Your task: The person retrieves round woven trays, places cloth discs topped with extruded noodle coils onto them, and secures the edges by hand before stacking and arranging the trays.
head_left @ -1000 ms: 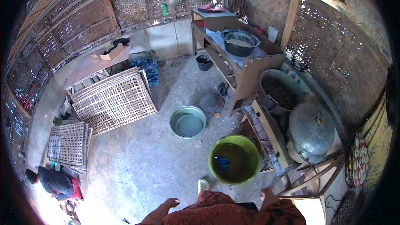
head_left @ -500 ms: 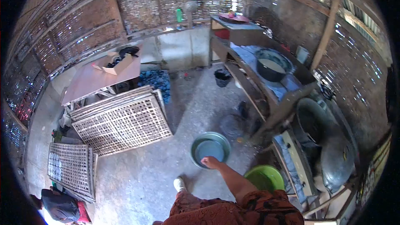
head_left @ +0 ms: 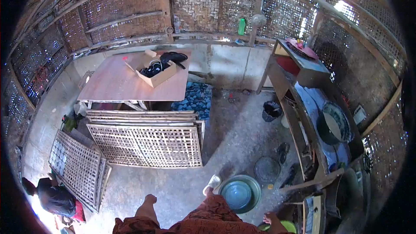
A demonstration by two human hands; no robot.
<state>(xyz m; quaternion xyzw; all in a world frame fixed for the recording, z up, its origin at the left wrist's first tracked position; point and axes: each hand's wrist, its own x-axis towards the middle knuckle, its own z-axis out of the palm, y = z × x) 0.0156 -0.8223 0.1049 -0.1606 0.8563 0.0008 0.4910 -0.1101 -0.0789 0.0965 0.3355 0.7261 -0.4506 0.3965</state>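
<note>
Hands wide apart: left hand [head_left: 150,199] out over bare floor [head_left: 130,182], right hand [head_left: 270,218] just by the green tub [head_left: 289,225], both too small to tell their grip. Metal basin [head_left: 255,194] sits on the floor ahead, between them, nearer the right; round, no long axis, dull grey-green, paler in the middle.

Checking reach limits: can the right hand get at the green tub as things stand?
Likely yes: the right hand shows right beside the green tub, with nothing visible between them, though depth is hard to judge.
</note>
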